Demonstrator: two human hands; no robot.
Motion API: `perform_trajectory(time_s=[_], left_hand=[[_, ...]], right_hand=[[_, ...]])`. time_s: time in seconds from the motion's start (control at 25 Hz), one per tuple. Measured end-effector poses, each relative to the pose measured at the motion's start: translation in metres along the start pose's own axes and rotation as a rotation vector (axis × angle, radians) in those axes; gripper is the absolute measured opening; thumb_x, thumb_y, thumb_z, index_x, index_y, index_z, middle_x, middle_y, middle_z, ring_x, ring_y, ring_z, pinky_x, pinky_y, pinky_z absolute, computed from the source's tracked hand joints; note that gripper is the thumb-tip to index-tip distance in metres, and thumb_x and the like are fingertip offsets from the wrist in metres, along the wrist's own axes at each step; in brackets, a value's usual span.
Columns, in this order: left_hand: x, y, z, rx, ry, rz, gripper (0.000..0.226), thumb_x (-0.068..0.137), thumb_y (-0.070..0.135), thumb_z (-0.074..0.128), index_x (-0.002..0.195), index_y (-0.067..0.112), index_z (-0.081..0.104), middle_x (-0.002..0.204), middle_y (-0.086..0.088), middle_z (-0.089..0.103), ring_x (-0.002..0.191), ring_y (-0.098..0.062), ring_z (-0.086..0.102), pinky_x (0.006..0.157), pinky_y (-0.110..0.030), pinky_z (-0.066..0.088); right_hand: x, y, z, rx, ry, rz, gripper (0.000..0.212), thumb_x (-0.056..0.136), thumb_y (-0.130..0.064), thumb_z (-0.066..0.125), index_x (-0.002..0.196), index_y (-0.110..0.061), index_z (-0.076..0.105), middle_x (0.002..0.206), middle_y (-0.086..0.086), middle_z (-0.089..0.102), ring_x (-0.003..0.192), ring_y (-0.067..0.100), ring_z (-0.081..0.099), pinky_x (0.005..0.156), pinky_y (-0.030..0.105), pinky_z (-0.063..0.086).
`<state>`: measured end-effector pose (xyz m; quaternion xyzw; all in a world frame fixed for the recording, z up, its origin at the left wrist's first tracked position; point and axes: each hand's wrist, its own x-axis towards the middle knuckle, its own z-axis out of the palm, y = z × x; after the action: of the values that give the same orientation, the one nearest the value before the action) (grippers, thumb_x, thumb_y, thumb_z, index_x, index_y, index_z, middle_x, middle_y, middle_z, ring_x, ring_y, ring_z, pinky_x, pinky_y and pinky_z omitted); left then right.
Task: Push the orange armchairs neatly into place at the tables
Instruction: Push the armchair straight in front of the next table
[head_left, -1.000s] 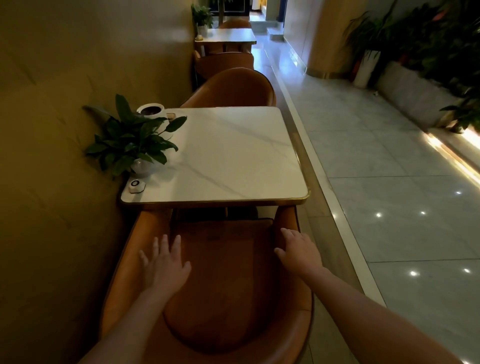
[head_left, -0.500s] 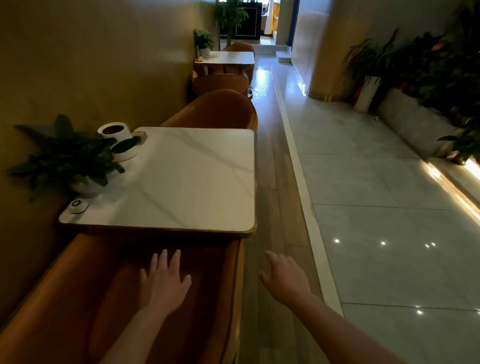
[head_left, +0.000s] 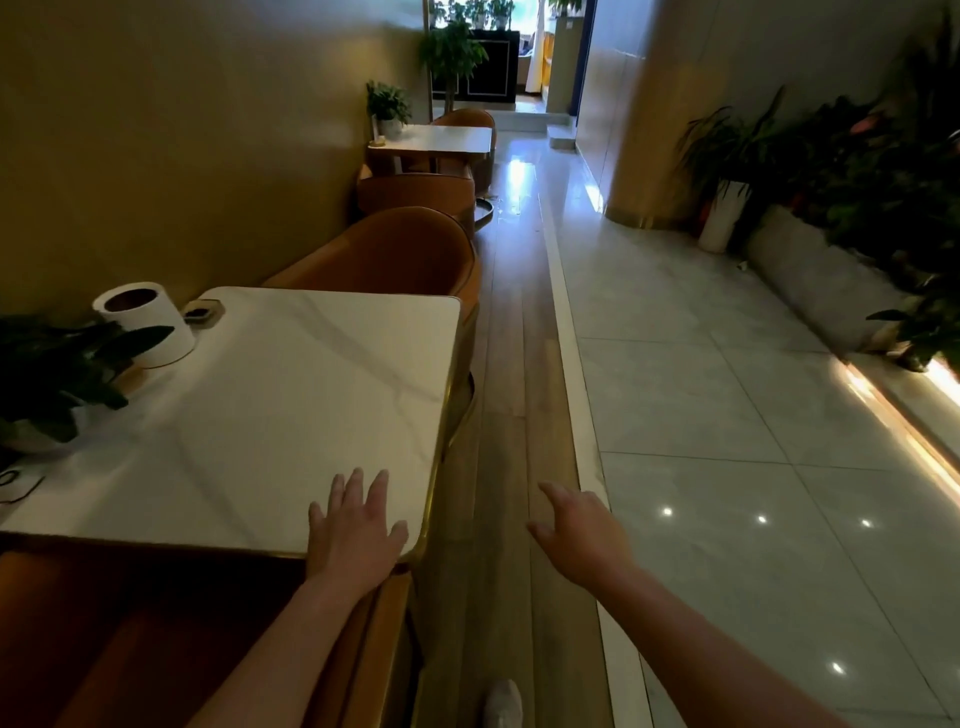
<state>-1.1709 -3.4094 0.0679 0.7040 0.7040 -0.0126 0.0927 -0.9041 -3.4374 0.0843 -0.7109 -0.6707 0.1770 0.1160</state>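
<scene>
Left hand (head_left: 353, 530) now over table (head_left: 291, 395)

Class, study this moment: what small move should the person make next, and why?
Probably step forward along the wooden strip toward the armchair beyond the table. The near armchair sits tucked under the table edge, and both hands are open: left hand at the table corner, right hand over the strip.

Seeing the near armchair (head_left: 156, 649), orange, tucking its front under the white marble table (head_left: 311, 389). Finding a second armchair (head_left: 395, 254) standing upright close at the far edge; farther off, a third armchair (head_left: 415, 195) facing the far table (head_left: 452, 139).
</scene>
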Motion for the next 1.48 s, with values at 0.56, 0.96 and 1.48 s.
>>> perform_trajectory(time_s=[0.56,0.96,1.48], left_hand=[[0.295,0.149,-0.021,0.089,-0.075,-0.036,0.075,0.101,0.059,0.029,0.159,0.025,-0.003,0.169,-0.009,-0.001,0.155,-0.032,-0.001,0.123,-0.055,0.014],[0.49,0.275,-0.01,-0.113,-0.067,-0.28,0.077,0.098,0.054,0.043,0.159,0.026,0.006,0.168,-0.005,0.013,0.153,-0.026,0.016,0.122,-0.046,0.026],[0.836,0.311,-0.057,-0.181,-0.097,-0.425,0.075,0.102,0.053,0.037,0.16,0.025,-0.002,0.169,-0.007,0.003,0.154,-0.028,0.006,0.123,-0.045,0.019]], right_hand=[[0.326,0.112,-0.087,-0.016,-0.072,-0.014,0.059,0.099,-0.048,0.054,0.152,-0.027,0.038,0.141,-0.003,0.056,0.13,0.015,0.052,0.102,0.031,0.046],[0.597,0.224,-0.14,-0.063,-0.209,-0.251,0.058,0.099,-0.049,0.053,0.151,-0.029,0.038,0.132,-0.004,0.06,0.122,0.015,0.054,0.099,0.03,0.047],[0.985,0.19,-0.172,-0.166,-0.26,-0.474,0.056,0.098,-0.05,0.054,0.148,-0.03,0.04,0.133,-0.004,0.06,0.123,0.017,0.054,0.096,0.033,0.052]])
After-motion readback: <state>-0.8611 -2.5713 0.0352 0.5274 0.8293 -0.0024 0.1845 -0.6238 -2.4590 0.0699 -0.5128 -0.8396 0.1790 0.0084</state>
